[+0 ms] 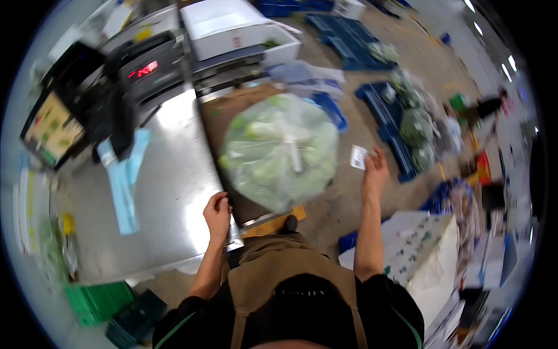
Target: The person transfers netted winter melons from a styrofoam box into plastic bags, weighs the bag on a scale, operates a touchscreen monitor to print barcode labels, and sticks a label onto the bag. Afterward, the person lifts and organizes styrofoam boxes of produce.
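Observation:
A white printed label is pinched between the thumb and fingers of my right hand, held out to the right of a big clear plastic bag. Pale green produce fills the bag, which has a white strip across its top and rests on a brown surface beside the steel table. My left hand is at the edge of the steel table, fingers curled together; whether they hold anything is too small to tell.
On the steel table are a scale with a red display and light blue strips. White foam boxes stand beyond the bag. Blue pallets with bagged greens lie on the floor at right. Green crates sit lower left. A distant person is at right.

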`<action>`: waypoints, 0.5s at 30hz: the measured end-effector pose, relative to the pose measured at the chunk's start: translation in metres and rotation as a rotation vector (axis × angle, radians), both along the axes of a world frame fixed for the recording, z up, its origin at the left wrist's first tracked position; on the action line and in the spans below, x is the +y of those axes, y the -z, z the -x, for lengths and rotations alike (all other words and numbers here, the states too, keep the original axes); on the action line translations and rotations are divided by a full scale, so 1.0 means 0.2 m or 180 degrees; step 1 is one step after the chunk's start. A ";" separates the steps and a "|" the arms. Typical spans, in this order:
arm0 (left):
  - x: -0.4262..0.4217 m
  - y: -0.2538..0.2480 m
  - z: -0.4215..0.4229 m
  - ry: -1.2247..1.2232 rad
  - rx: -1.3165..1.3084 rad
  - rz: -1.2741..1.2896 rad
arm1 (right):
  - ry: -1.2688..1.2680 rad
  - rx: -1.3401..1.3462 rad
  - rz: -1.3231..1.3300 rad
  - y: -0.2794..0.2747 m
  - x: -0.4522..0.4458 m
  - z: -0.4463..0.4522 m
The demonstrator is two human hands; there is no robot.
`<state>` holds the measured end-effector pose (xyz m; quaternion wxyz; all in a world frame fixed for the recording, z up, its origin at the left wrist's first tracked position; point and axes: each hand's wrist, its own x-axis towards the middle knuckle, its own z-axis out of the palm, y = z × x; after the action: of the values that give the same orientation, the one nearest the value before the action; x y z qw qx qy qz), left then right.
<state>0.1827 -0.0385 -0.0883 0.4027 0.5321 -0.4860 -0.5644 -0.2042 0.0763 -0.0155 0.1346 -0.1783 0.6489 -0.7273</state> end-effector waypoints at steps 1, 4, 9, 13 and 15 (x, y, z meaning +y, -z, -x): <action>0.03 -0.02 0.10 -0.0014 -0.0056 -0.0015 | -0.0054 -0.0055 0.0150 0.07 0.01 0.11; 0.16 -0.07 0.39 0.0141 0.0044 -0.0163 | -0.0100 -0.0320 0.0073 0.20 0.07 0.32; 0.29 -0.14 0.67 0.0403 -0.0246 0.0038 | -0.0290 -0.0481 -0.0075 0.33 -0.02 0.41; 0.33 -0.16 0.76 0.0425 -0.0502 0.0053 | -0.0393 -0.0447 0.0203 0.44 -0.27 0.44; 0.33 -0.17 0.79 0.0413 -0.0604 0.0129 | -0.0431 -0.0361 0.0217 0.53 -0.39 0.46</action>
<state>0.0245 0.0269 -0.0553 0.3282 0.5423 -0.5666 -0.5264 -0.2956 -0.0011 -0.1206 0.2137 -0.1847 0.6016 -0.7472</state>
